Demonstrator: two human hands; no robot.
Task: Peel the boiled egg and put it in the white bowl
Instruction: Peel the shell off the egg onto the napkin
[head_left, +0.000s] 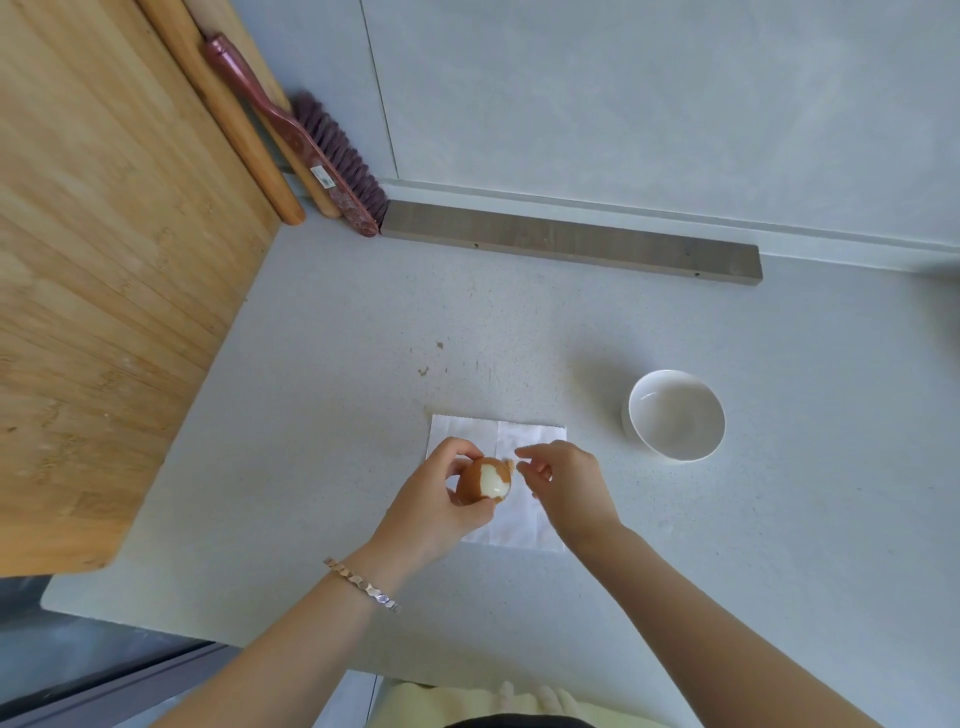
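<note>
On grey speckled counter (675, 322): napkin (519, 525), white bowl (675, 415), wooden board (104, 260)

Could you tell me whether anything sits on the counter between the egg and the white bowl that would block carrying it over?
Nothing visible does. The egg is held in the left hand above the white napkin; the right hand pinches a shell bit beside it. Between there and the white bowl lies only bare counter.

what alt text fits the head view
A left hand holds a partly peeled brown egg over a white napkin while the right hand pinches a shell piece; an empty white bowl sits right.
</note>
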